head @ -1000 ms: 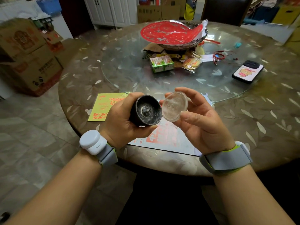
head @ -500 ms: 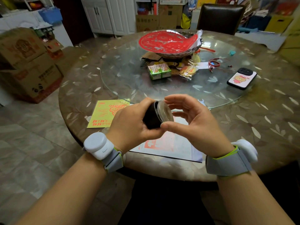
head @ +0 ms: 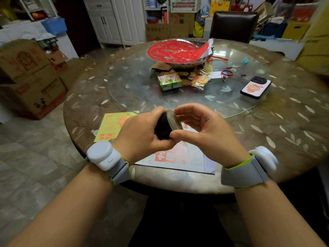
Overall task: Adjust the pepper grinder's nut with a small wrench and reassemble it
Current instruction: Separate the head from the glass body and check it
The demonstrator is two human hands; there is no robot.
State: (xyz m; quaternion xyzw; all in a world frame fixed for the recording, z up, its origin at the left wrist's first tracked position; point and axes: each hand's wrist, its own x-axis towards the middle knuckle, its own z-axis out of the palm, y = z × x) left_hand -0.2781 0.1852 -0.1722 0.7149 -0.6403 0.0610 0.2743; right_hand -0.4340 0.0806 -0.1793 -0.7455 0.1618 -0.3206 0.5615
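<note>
My left hand (head: 140, 134) grips the black pepper grinder body (head: 162, 129) above the near edge of the round table, its open end turned to the right. A clear round cap (head: 175, 121) sits against that end. My right hand (head: 208, 132) pinches the cap's rim between thumb and curled fingers. The grinder's nut is hidden behind the cap. The small wrench is out of sight, behind my right hand.
Under my hands lie a yellow leaflet (head: 111, 126) and a white and red printed sheet (head: 179, 157). On the glass turntable (head: 135, 86) stand a red-lined bowl (head: 179, 52), green drink cartons (head: 170, 82), snacks, a red cord and a phone (head: 255, 87). Cardboard boxes (head: 30, 77) stand left.
My right hand has brought the clear cap from beside the grinder onto its open end, covering the nut. Both hands have come closer together, and the view has tilted up a little.
</note>
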